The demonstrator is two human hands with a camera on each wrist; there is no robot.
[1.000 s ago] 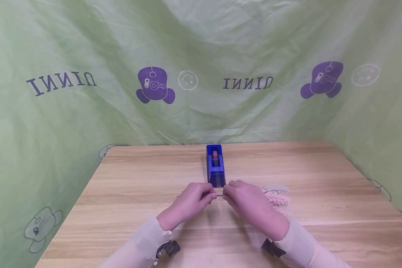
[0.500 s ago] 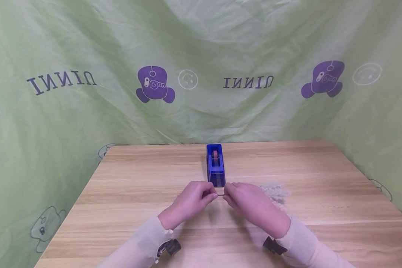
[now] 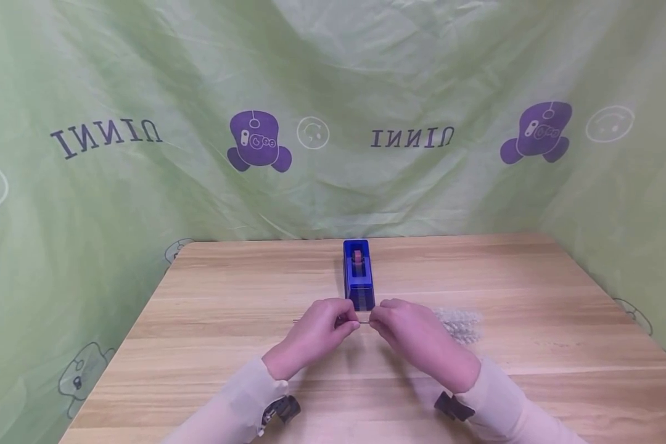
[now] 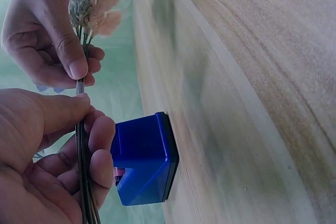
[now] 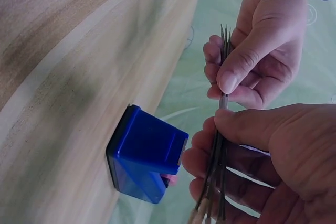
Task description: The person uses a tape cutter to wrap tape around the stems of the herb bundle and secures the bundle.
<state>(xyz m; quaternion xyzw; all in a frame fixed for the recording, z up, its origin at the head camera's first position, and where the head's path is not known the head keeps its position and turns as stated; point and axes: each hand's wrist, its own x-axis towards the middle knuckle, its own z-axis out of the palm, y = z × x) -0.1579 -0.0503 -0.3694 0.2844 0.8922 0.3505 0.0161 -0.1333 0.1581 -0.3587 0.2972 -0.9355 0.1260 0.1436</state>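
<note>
Both hands hold a small bunch of dried flowers (image 3: 459,325) sideways just above the table. My left hand (image 3: 313,333) pinches the thin dark stems (image 4: 80,150) between thumb and fingers near the cut ends. Close beside it, my right hand (image 3: 422,342) pinches the same stems nearer the fluffy heads. A pale, shiny band (image 4: 80,86), like clear tape, shows round the stems in the narrow gap between the hands. Grey-white and pink heads (image 4: 105,11) stick out beyond the right hand in the left wrist view.
A blue tape dispenser (image 3: 361,282) with a small pink core (image 3: 357,256) stands just behind the hands. Under everything lies a wood-grain table (image 3: 227,277). Green printed cloth (image 3: 333,74) hangs behind and at both sides.
The bunch has turned about its stems: pink heads faced the head camera before, and grey-white ones face it now. Both hands stay nearly in place. The dispenser has not moved.
</note>
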